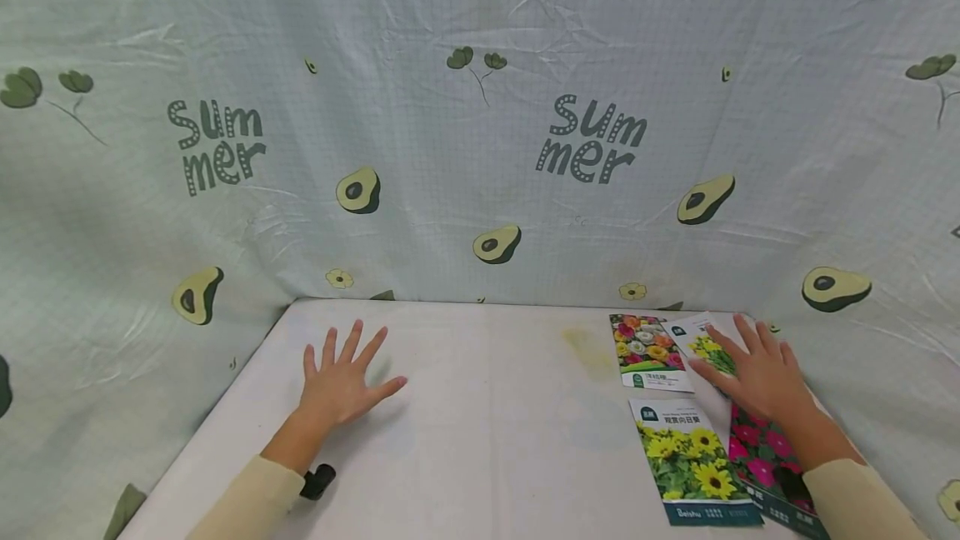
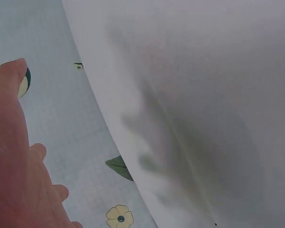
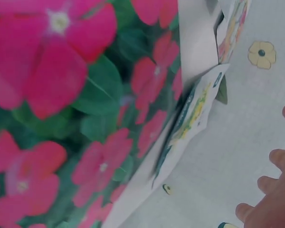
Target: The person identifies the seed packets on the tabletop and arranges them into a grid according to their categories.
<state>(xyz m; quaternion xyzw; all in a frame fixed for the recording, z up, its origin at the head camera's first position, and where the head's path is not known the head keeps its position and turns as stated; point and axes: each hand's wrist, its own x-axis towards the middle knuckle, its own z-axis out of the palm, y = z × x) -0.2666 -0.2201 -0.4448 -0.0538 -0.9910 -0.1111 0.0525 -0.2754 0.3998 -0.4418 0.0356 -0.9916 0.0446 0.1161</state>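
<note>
Pink-flowered packet [image 3: 80,109] lies nearest; right hand [image 1: 763,375] and left hand [image 1: 336,388], seemingly hovering, spread empty fingers [image 1: 350,343] wide.

Site: makeshift tabletop set-up, screened off; bldg. type can't be det. Evid.: 1 white table [image 1: 487,440], creased pale cloth [image 1: 420,123] hung at back & both sides, w/ printed avocados [image 1: 357,191] & 2 "summer" prints [image 1: 591,140].

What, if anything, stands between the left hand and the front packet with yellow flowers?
Nothing visible stands in the way. In the head view, only flat white tabletop lies between the left hand and the front packet with yellow flowers. The right hand is farther right, off that path.
</note>
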